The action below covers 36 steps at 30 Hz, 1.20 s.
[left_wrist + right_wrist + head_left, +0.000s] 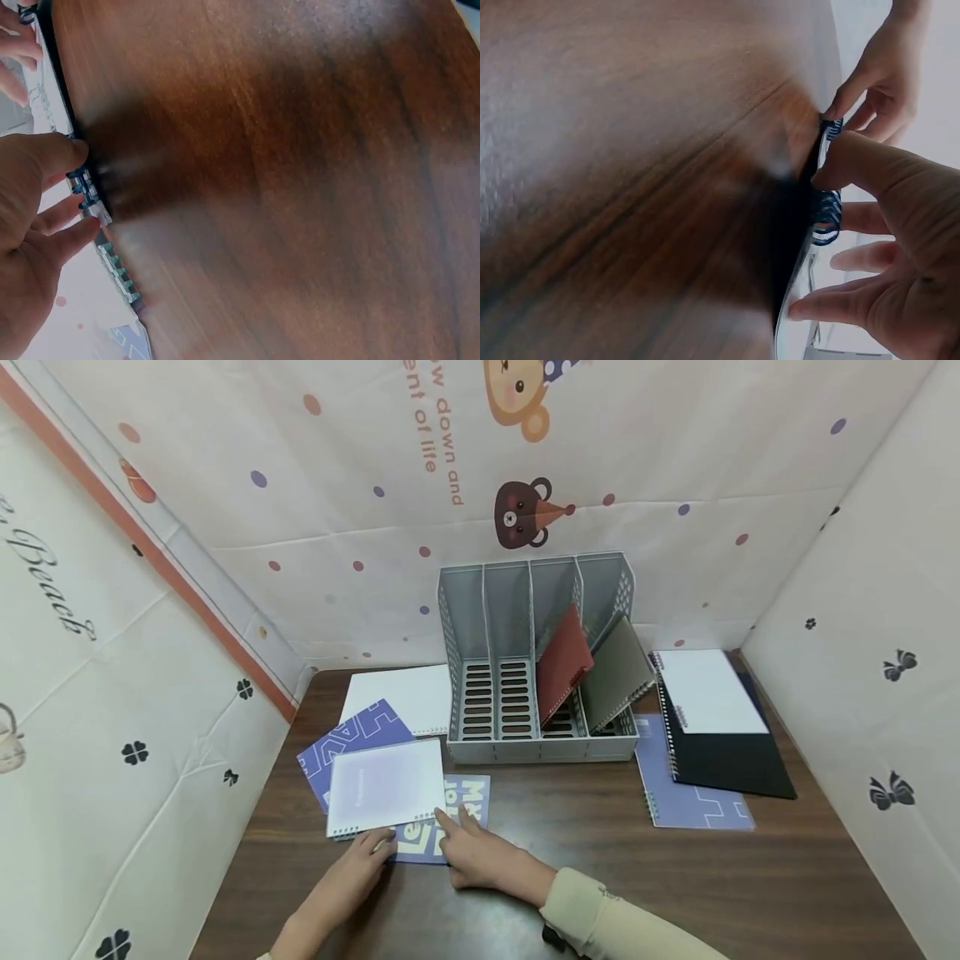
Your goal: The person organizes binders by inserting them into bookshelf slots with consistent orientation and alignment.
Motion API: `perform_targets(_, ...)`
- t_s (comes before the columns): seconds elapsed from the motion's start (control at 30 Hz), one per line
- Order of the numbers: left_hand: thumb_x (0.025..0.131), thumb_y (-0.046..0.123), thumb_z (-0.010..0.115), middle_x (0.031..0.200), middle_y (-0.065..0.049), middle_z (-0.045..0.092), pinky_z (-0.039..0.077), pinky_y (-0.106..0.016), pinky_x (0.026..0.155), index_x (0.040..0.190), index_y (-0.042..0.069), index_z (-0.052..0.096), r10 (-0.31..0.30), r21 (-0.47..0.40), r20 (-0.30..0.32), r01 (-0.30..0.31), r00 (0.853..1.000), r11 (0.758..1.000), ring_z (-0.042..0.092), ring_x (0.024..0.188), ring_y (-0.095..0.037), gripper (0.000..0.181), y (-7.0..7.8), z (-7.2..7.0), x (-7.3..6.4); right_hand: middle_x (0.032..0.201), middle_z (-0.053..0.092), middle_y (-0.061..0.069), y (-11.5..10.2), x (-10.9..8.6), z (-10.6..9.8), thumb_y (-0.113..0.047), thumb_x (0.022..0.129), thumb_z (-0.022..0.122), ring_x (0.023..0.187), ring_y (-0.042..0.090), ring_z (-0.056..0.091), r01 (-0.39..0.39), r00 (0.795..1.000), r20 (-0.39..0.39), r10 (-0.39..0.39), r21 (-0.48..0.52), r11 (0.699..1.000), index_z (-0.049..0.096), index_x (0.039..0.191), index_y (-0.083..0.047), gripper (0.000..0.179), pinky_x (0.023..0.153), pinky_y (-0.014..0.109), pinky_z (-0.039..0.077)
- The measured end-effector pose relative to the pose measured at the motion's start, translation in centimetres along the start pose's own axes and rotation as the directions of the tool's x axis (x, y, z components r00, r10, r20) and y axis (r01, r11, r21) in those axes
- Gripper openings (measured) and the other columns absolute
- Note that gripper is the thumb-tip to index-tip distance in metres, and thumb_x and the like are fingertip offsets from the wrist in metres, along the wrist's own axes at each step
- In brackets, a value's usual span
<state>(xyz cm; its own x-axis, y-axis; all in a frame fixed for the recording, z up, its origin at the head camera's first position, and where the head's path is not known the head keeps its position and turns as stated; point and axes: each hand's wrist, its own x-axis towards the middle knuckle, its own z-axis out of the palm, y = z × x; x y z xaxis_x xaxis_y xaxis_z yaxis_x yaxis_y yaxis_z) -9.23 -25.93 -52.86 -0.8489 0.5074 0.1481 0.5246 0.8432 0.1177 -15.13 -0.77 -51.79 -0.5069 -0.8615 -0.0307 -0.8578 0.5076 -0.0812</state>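
Observation:
A blue spiral notebook with white lettering (420, 852) lies at the table's near side, partly under a pale-covered spiral notebook (386, 785). My left hand (358, 867) holds its left near corner; in the left wrist view, thumb and fingers (79, 236) pinch the spiral edge. At its right side, my right hand (480, 856) grips the near edge, index finger stretched over the cover. The right wrist view shows the thumb at the dark coil (826, 217) and the other fingers spread on the far side. Another blue patterned notebook (352, 739) lies behind the pale one.
A grey four-slot file rack (543, 752) stands at the back, with a red notebook (564, 664) and a grey-green notebook (618, 672) leaning inside. White paper pad (397, 697) lies left of it. To the right are white (712, 693), black (720, 764) and blue (690, 802) notebooks, stacked.

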Motion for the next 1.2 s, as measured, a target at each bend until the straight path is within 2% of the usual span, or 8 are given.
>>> perform_targets(0.13,0.080,-0.009,0.073,0.120,-0.016,0.066,0.059,-0.040,0.085,0.105,0.000,0.071,0.039,0.013,-0.054,-0.038,0.998,0.999,0.067,0.108,-0.030,0.027,0.0,0.1,0.1,0.152,0.048,0.019,-0.3,0.1,0.0,-0.028,0.081,0.077,0.128,0.048,0.054,-0.037,0.999,0.024,0.036,0.020,0.999,0.068,0.083,-0.013,0.018,0.099,0.047,0.053)
perform_targets(0.27,0.076,-0.009,0.074,0.113,-0.014,0.069,0.059,-0.034,0.065,0.097,0.001,0.067,0.020,0.028,-0.060,-0.018,0.998,0.999,0.069,0.082,-0.024,0.024,0.1,0.1,0.2,0.149,0.051,0.021,-0.3,0.0,0.1,-0.029,0.082,0.076,0.126,0.048,0.056,-0.027,0.999,-0.017,0.027,0.025,0.999,0.071,0.100,-0.007,0.028,0.100,0.047,0.053)
perform_targets(0.43,0.073,-0.007,0.074,0.092,-0.006,0.065,0.048,-0.031,0.049,0.094,0.004,0.062,0.028,0.060,-0.053,-0.024,0.998,0.998,0.057,0.061,-0.016,0.027,-0.1,0.1,0.9,0.137,0.059,0.027,0.2,-1.2,1.1,-0.023,0.082,0.070,0.127,0.041,0.058,-0.062,0.986,-0.146,0.079,0.122,0.991,0.066,0.121,0.002,0.047,0.104,0.043,0.050)
perform_targets(0.53,0.073,-0.006,0.073,0.081,-0.002,0.058,0.040,-0.029,0.046,0.090,0.008,0.058,0.028,0.056,-0.036,-0.026,0.999,0.998,0.046,0.056,-0.012,0.026,-0.3,0.0,1.3,0.130,0.063,0.026,0.4,-1.9,1.7,-0.026,0.085,0.069,0.126,0.037,0.060,-0.068,0.975,-0.205,0.082,0.074,0.995,0.064,0.126,0.006,0.052,0.105,0.039,0.050)
perform_targets(0.7,0.073,-0.006,0.070,0.076,0.001,0.053,0.033,-0.027,0.044,0.083,0.010,0.053,0.005,0.060,-0.001,-0.005,1.000,0.998,0.038,0.054,-0.010,0.025,-0.3,-0.2,1.3,0.125,0.067,0.023,0.2,-2.2,2.3,-0.038,0.091,0.067,0.122,0.034,0.063,-0.016,0.971,-0.239,-0.021,-0.152,0.988,0.068,0.122,0.004,0.052,0.106,0.036,0.049)
perform_targets(0.83,0.073,-0.006,0.070,0.076,0.002,0.053,0.033,-0.027,0.043,0.082,0.010,0.053,0.014,0.082,-0.009,-0.013,1.000,0.997,0.038,0.053,-0.010,0.025,-0.3,-0.1,1.3,0.124,0.068,0.021,0.1,-2.3,2.6,-0.042,0.092,0.066,0.122,0.032,0.063,-0.010,0.969,-0.241,-0.049,-0.235,0.972,0.069,0.121,0.002,0.053,0.107,0.035,0.048)
perform_targets(0.9,0.072,-0.007,0.071,0.076,0.002,0.053,0.034,-0.028,0.043,0.081,0.011,0.053,0.022,0.090,-0.018,-0.020,1.000,0.996,0.038,0.053,-0.010,0.026,-0.3,-0.1,1.3,0.124,0.068,0.021,0.1,-2.3,2.6,-0.042,0.092,0.066,0.123,0.031,0.063,-0.008,0.970,-0.239,-0.050,-0.239,0.971,0.069,0.122,0.002,0.053,0.107,0.035,0.048)
perform_targets(1.2,0.071,-0.008,0.071,0.086,-0.001,0.066,0.034,-0.026,0.042,0.080,0.012,0.056,0.072,0.093,-0.053,-0.067,0.996,0.993,0.039,0.052,-0.009,0.026,-0.3,-0.1,1.4,0.118,0.070,0.020,0.4,-2.1,2.0,-0.029,0.087,0.065,0.119,0.032,0.065,0.011,0.964,-0.263,-0.035,-0.092,0.996,0.071,0.111,0.002,0.040,0.105,0.037,0.050)
